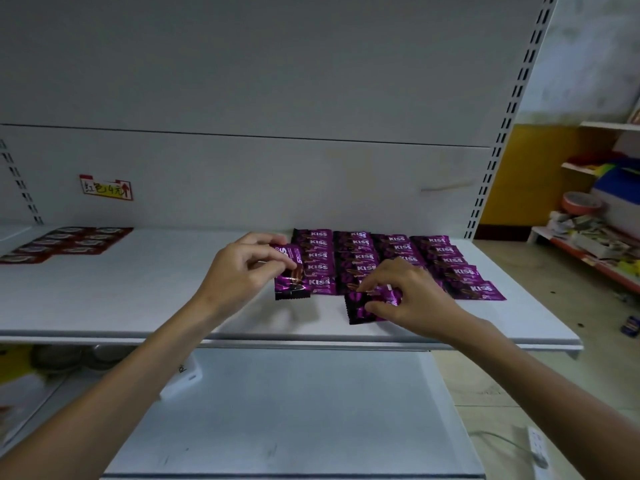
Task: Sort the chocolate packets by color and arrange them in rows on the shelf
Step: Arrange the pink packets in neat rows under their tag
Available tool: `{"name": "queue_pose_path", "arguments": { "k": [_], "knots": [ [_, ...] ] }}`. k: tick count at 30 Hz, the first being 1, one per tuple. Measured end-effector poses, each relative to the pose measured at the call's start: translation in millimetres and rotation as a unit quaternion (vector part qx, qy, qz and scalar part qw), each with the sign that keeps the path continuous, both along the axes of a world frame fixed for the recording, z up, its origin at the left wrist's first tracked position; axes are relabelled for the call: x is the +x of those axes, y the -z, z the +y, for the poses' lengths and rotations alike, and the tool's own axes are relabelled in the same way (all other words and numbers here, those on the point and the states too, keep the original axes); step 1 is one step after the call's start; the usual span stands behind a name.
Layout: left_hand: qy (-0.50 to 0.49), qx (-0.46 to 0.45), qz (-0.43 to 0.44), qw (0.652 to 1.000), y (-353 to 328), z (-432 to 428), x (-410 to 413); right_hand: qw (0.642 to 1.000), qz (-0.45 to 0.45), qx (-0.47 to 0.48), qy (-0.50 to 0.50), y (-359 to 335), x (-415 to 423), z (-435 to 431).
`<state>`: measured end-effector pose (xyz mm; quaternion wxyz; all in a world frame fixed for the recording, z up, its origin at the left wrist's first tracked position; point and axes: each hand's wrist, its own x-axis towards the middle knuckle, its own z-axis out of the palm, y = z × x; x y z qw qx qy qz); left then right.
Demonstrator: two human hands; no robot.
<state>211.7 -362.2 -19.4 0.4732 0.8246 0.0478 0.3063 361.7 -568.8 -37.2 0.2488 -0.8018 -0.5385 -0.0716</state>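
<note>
1. on the white shelf (138, 306), right of middle and toward its far edge, the purple packets (446, 252) lie in four columns running from far to near. each packet overlaps the next like a shingle.
2. these packets are glossy purple foil with dark crimped ends. they carry white "kiss" lettering and a brownish picture of the chocolate.
3. the left hand (239, 271) pinches one upright purple packet (291, 277) between thumb and curled fingers. this packet stands on end with its lettering turned sideways, and its lower crimped edge is at the near left corner of the leftmost column.
4. the right hand (412, 292) is curled over a near purple packet (362, 311), with fingertips and thumb gripping its right part. this packet lies slightly askew at the near end of the middle columns, closer to the shelf's front edge than the others.
5. the two hands are apart, each holding its own packet.
6. at the far left of the same shelf the red packets (69, 242) lie flat in two short rows, well apart from the purple ones.
7. a red-edged price label (105, 188) with handwriting is stuck on the back panel above the red packets.
8. below, a lower shelf (294, 417) holds a small white object (183, 375) near its left side.
</note>
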Motion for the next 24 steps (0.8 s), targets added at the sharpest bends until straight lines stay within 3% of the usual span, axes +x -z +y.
{"name": "queue_pose_path", "arguments": {
  "k": [9,14,17,24],
  "knots": [
    [-0.003,-0.003,0.031,1.0,-2.2,0.0,-2.3,1.0,0.015,-0.013,-0.009,6.2,-2.9,-0.9],
    [0.032,0.09,0.127,0.987,1.5,1.8,3.9,1.0,0.019,-0.009,-0.008,7.0,-4.9,-1.7],
    [0.043,0.211,0.172,0.961,11.6,-3.7,14.6,1.0,0.014,-0.009,-0.007,8.2,-7.4,-2.8],
    [0.016,0.335,0.144,0.931,33.3,-0.5,20.7,1.0,0.014,0.009,0.003,13.2,-4.9,-4.9]
  ]
}}
